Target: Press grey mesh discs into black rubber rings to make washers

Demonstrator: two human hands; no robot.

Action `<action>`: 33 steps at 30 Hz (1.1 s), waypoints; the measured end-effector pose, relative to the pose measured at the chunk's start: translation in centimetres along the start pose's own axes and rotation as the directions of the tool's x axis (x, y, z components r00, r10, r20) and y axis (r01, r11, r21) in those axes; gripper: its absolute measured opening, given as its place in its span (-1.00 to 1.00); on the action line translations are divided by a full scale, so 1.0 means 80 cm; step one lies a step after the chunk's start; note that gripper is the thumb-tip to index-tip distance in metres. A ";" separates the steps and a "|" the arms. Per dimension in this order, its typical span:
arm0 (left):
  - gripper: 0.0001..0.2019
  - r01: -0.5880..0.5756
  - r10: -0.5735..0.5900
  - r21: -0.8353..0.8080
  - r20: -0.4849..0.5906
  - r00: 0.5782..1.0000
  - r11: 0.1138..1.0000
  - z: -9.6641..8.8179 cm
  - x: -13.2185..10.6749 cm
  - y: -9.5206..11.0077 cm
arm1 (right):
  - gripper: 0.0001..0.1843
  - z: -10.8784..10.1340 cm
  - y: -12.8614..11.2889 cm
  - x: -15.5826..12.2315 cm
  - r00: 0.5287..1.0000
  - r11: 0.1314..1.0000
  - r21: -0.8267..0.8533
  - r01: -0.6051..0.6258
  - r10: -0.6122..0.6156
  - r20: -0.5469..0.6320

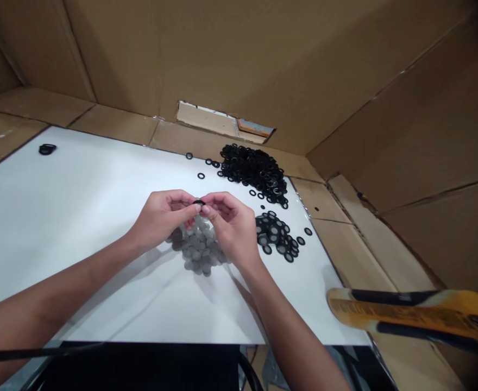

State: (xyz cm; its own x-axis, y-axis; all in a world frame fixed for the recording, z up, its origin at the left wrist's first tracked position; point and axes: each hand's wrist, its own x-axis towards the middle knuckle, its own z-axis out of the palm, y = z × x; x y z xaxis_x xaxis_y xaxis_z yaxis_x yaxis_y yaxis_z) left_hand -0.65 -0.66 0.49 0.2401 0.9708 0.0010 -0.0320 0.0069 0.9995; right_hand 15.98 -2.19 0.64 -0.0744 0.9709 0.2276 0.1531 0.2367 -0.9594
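My left hand (167,214) and my right hand (231,220) meet above the table, pinching one black ring (199,202) between thumbs and fingers. Whether a grey disc sits inside that ring I cannot tell. Beneath my hands lies a heap of small grey discs (201,250), partly hidden by them. Just right of my right hand is a pile of black rings with grey centres (275,233). Farther back rises a larger heap of black rings (255,168), with several loose ones around its edge.
A few black rings (47,149) lie at the table's far left. Cardboard walls (239,60) with a slot (222,122) surround the white table (112,179). A yellow and black object (410,312) juts over the right edge. A black chair-like shape (141,366) is below the front edge.
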 end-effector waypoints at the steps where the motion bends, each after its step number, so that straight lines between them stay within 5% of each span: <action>1: -0.77 0.009 -0.009 -0.034 -0.007 1.000 0.999 0.002 0.000 0.000 | -0.90 0.001 0.001 0.000 1.000 1.000 -0.003 0.013 -0.013 -0.007; 8: -0.78 0.000 -0.004 -0.169 -0.023 1.000 0.986 0.007 0.002 -0.006 | -0.90 0.010 0.002 -0.003 0.997 0.999 -0.007 0.036 -0.037 -0.066; 15: -0.86 -0.040 0.039 0.005 0.081 0.996 0.999 0.000 0.003 0.002 | -0.87 0.001 -0.003 -0.001 0.999 0.998 -0.045 0.036 -0.038 -0.037; 22: -0.82 0.051 -0.031 -0.223 0.090 0.995 0.973 0.004 0.005 -0.004 | -0.77 0.002 -0.007 0.005 0.984 0.957 0.239 -0.167 0.175 -0.015; 33: -0.84 0.150 -0.096 -0.271 0.200 0.975 0.951 0.002 0.005 -0.002 | -0.89 0.004 -0.013 0.006 0.965 0.943 0.204 -0.263 0.251 0.080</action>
State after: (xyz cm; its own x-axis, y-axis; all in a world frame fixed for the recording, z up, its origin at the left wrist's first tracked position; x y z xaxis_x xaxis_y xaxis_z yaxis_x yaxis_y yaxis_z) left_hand -0.36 -0.32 0.30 0.4314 0.8978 -0.0888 -0.2573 0.2168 0.9417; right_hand 15.48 -1.98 1.68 -0.1120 0.9931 -0.0348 -0.0368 -0.0391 -0.9986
